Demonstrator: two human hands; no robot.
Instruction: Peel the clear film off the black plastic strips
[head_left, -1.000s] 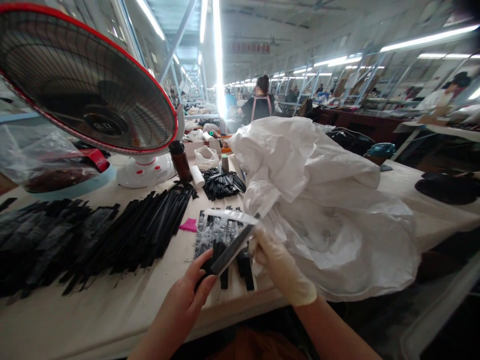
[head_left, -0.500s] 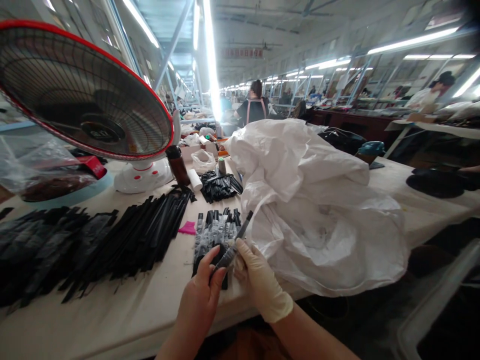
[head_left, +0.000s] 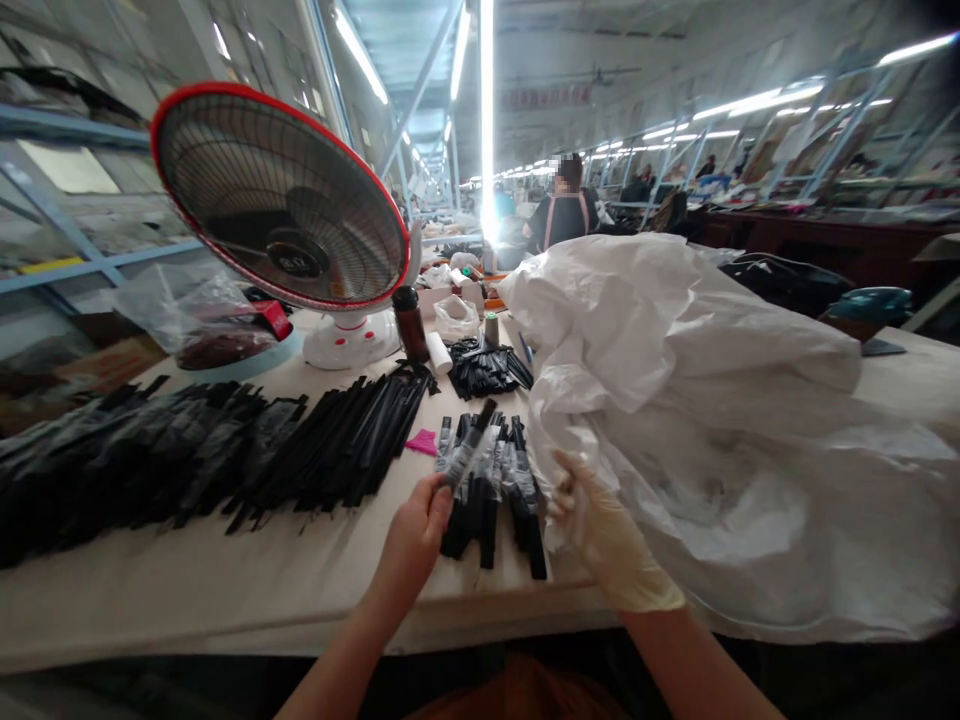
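Note:
My bare left hand (head_left: 415, 525) is closed around the lower end of a black strip (head_left: 471, 443) with clear plastic film around its middle. The strip tilts up to the right, over a row of similar film-wrapped black strips (head_left: 517, 480) on the table. My right hand (head_left: 611, 535), in a pale rubber glove, is beside a large white plastic bag (head_left: 720, 430), right of that row. Its fingers are curled together; whatever is between them blends with the white bag and cannot be made out.
More black strips (head_left: 330, 440) lie in a long pile at left. A red-rimmed fan (head_left: 281, 200), a brown bottle (head_left: 409, 325), a white roll (head_left: 439, 353) and a thread cone (head_left: 491, 330) stand behind. A pink scrap (head_left: 422, 441) lies mid-table. A person (head_left: 564, 205) works farther back.
My right hand has come away from the strip and moved right, to the bag. The strip stays in my left hand. The whole view has swung left.

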